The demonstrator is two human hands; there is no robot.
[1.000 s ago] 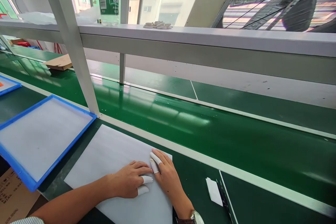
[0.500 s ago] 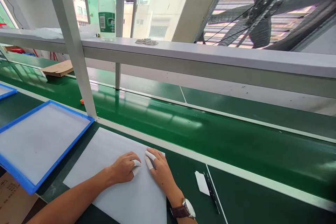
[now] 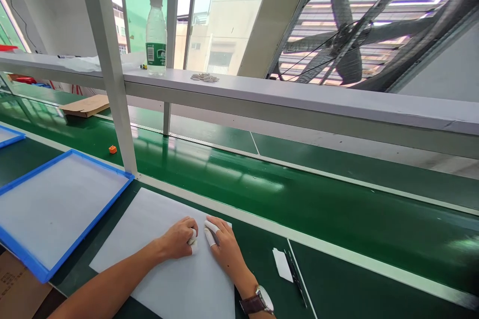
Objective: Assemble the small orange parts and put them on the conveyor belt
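A large white sheet (image 3: 179,289) lies on the dark green bench in front of me. My left hand (image 3: 183,237) rests on it with the fingers curled in and the thumb pressed to them; whatever they hold, if anything, is hidden. White finger covers sit on its thumb and index finger. Just to the right, my right hand (image 3: 223,242) lies near the sheet's far right corner, fingers stretched out, with white covers on thumb and index finger too. Between that thumb and finger is a grey patch, perhaps shadow. The two hands are slightly apart.
A blue-framed white panel (image 3: 63,204) lies left of the sheet. White cards (image 3: 283,264) and a black pen-like tool (image 3: 296,279) lie to the right. A metal post (image 3: 112,70) carries a shelf with a bottle (image 3: 156,40). An orange piece (image 3: 113,149) sits on the green belt (image 3: 209,164).
My view has tilted up a little, bringing the whole bottle into sight and the orange piece out from behind the post. The left fingers have curled tighter; the right hand barely differs.
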